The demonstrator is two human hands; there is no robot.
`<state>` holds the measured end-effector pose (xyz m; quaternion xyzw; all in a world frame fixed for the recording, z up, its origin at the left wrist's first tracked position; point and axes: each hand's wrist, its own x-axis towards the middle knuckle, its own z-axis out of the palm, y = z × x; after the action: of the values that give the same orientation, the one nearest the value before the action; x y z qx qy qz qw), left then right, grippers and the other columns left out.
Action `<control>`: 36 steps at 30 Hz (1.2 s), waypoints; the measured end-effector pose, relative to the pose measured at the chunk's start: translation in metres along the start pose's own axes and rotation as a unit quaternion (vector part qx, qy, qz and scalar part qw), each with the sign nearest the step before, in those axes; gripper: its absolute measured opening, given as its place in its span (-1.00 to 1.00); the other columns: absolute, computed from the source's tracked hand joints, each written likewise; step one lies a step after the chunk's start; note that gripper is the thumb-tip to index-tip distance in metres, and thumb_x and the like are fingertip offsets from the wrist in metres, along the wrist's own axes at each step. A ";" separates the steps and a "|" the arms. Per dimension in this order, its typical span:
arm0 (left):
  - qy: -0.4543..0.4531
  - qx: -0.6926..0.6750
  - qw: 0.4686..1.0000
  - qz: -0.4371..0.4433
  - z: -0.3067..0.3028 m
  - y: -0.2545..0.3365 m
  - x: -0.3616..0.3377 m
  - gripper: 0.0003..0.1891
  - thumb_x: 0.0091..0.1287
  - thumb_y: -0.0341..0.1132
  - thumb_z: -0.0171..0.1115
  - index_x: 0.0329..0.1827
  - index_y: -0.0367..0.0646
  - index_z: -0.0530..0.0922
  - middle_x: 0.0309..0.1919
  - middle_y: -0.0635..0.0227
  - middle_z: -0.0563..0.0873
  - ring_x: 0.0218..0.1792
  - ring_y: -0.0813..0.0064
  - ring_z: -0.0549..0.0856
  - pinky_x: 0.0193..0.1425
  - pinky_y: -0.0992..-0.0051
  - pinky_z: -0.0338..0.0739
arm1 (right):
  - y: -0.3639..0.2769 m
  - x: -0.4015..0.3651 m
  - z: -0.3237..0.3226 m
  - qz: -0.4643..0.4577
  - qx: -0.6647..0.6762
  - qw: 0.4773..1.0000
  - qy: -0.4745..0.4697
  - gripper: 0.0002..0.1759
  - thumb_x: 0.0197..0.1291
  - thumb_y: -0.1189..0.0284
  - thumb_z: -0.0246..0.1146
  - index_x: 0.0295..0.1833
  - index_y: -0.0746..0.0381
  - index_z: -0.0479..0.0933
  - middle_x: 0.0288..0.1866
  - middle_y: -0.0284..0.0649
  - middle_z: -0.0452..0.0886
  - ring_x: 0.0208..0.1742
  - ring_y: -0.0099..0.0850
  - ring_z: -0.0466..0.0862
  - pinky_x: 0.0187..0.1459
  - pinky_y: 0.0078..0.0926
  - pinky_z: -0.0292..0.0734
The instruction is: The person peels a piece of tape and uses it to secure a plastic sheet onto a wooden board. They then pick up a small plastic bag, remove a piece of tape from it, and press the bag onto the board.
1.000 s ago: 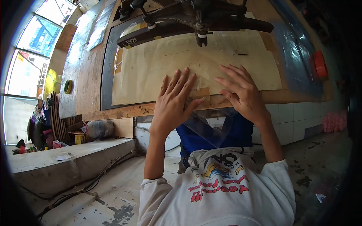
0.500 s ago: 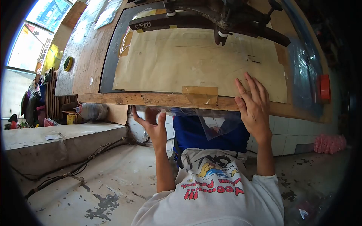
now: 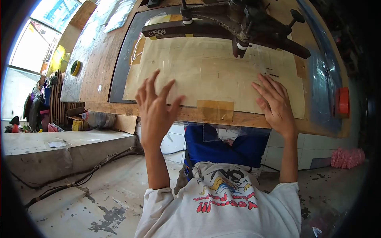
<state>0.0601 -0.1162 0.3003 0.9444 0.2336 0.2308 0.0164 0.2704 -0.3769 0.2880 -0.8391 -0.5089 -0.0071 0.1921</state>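
My left hand (image 3: 154, 109) is over the near left part of a cream sheet (image 3: 190, 75), fingers spread, holding nothing I can make out. On the near right part of the same sheet lies my right hand (image 3: 278, 103), its fingers extended and slightly apart. Thin clear plastic seems to cover part of the sheet. Brown tape (image 3: 215, 110) crosses the sheet's near edge between my hands. A transparent plastic piece (image 3: 212, 134) hangs below the table edge. Beyond my hands, a dark metal clamp bar (image 3: 206, 31) spans the sheet.
The wooden table edge (image 3: 119, 108) runs in front of me. A yellow tape roll (image 3: 75, 68) sits at the left, a red object (image 3: 342, 102) at the right. Blue-tinted plastic (image 3: 323, 87) covers the right side. Cables (image 3: 85, 180) run along the floor at lower left.
My left hand has risen from below the table edge to over the sheet. My right hand has moved little. The hanging plastic has shifted, and the whole view has moved slightly.
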 end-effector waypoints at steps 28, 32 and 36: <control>-0.151 -0.043 0.985 0.075 0.047 -0.021 0.063 0.00 0.33 0.34 0.21 0.64 -0.20 0.19 0.63 -0.13 0.15 0.65 -0.09 0.08 0.69 0.02 -0.13 | 0.003 0.030 0.007 0.057 0.004 0.998 0.018 -0.46 0.41 0.22 0.25 0.43 0.19 0.50 0.53 -0.15 0.45 0.54 -0.09 0.38 0.55 -0.07 0.23; -0.150 -0.052 0.983 0.091 0.041 -0.025 0.064 -0.08 0.30 0.28 0.30 0.59 -0.12 0.32 0.60 -0.07 0.23 0.63 -0.08 0.16 0.68 0.03 -0.06 | 0.002 0.032 0.010 0.072 -0.003 0.997 0.030 -0.45 0.42 0.22 0.24 0.44 0.19 0.48 0.54 -0.14 0.43 0.55 -0.07 0.36 0.55 -0.08 0.22; -0.184 -0.089 0.973 0.105 0.034 -0.022 0.061 -0.10 0.34 0.26 0.28 0.58 -0.16 0.33 0.61 -0.05 0.22 0.64 -0.08 0.13 0.69 0.01 -0.11 | -0.002 0.030 0.014 0.074 -0.016 0.996 0.041 -0.46 0.43 0.24 0.23 0.45 0.20 0.47 0.54 -0.12 0.43 0.55 -0.05 0.36 0.55 -0.08 0.22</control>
<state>0.1137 -0.0666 0.2930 0.9847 0.1042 0.0739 0.1188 0.2810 -0.3459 0.2818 -0.8766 -0.4367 -0.0355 0.1989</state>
